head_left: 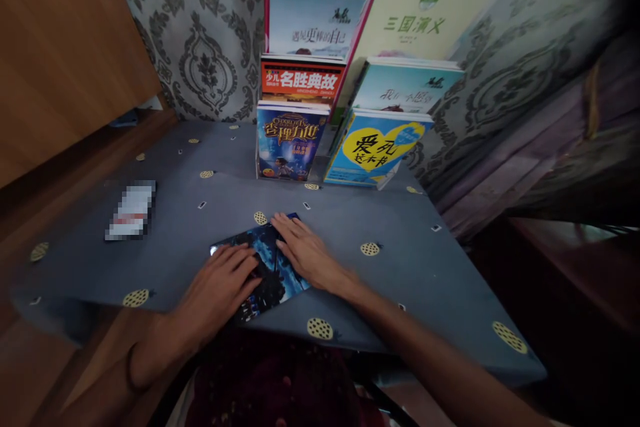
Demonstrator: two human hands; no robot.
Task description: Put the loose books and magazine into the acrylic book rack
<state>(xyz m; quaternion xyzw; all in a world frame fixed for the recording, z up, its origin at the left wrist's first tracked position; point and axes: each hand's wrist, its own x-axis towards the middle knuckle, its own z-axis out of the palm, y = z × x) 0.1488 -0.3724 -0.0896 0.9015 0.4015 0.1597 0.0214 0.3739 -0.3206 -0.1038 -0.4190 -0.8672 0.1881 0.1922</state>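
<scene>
A book (274,270) with a dark blue and black picture cover lies at a slant near the front of the table. Across its left side rests my left hand (220,280), fingers laid out over the cover and thumb apart. My right hand (305,253) lies flat along the right side, its fingertips at the far edge. Both hands are open and touch the cover without gripping it. Parts of the cover are hidden beneath them, so its title cannot be read.
A grey-blue cloth with yellow pineapples covers the table (345,213). Behind the book stands a clear tiered rack holding several books, among them a purple one (287,143) and a blue and yellow one (375,150). A blurred-out phone-like object (131,210) lies left; a curtain (540,120) hangs right.
</scene>
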